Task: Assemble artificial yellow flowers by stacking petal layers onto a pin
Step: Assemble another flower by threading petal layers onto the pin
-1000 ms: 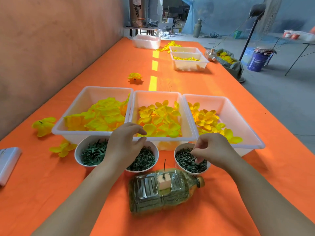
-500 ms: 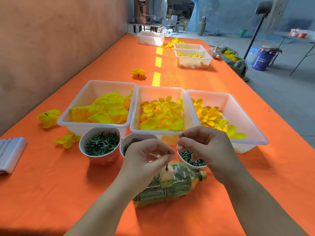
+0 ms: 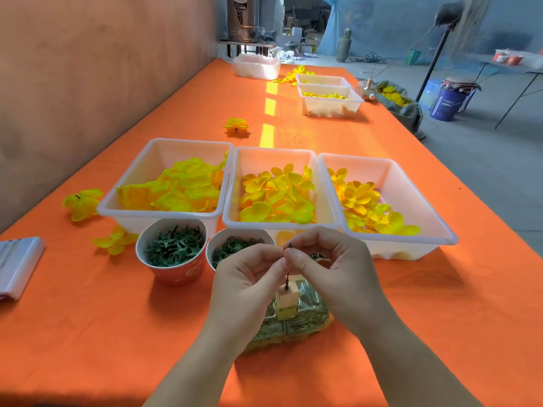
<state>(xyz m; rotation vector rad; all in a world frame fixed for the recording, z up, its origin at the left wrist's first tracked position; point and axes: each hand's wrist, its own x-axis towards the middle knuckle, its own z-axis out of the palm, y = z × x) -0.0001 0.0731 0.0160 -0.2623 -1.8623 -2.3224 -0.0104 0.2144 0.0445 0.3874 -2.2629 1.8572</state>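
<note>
The pin (image 3: 286,278) stands in a foam block (image 3: 286,301) on a lying bottle (image 3: 307,318). At its tip the right hand (image 3: 332,268) pinches a small green piece (image 3: 290,245); the left hand (image 3: 249,279) pinches the shaft. Petal trays (image 3: 273,148) crowd just behind the pin, and open desk (image 3: 88,318) lies either side.

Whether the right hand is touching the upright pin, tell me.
Touching. The head view shows the fingertips of the right hand pinched on the top of the pin, with no gap; the pin's lower end stands in the foam block.
</note>
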